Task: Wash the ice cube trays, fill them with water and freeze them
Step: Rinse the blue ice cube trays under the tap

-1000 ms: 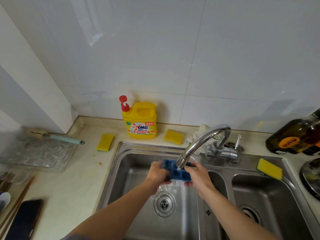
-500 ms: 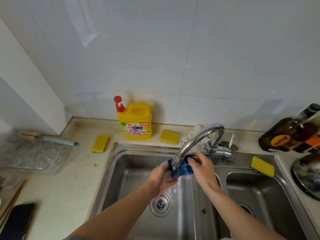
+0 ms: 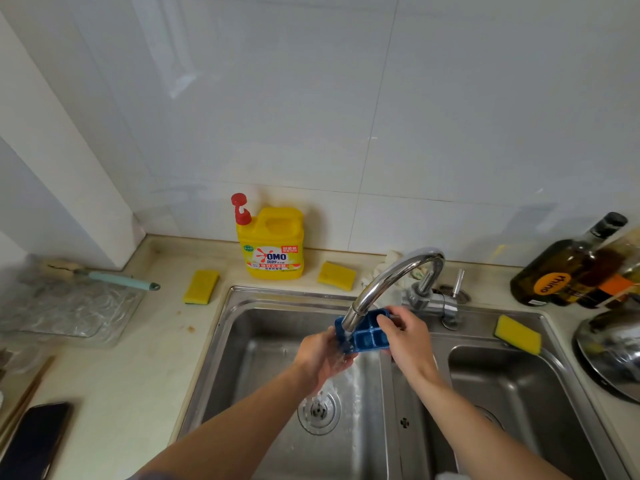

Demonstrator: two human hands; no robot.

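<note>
A small blue ice cube tray is held under the chrome faucet over the left basin of the steel sink. Its compartments face up and tilt toward me. Water runs from the spout over the tray's left end and falls toward the drain. My left hand holds the tray's left end from below, wet from the stream. My right hand grips the tray's right end, fingers curled over its far edge. The spout hides part of the tray.
A yellow OMO detergent jug stands behind the sink, with yellow sponges on the counter and sink rim. A brush and clear tray lie left, a phone near left, bottles and a pot lid right.
The tray has been turned so its compartments show more openly. My right hand has shifted to the tray's right end, and my left hand has dropped slightly under the stream.
</note>
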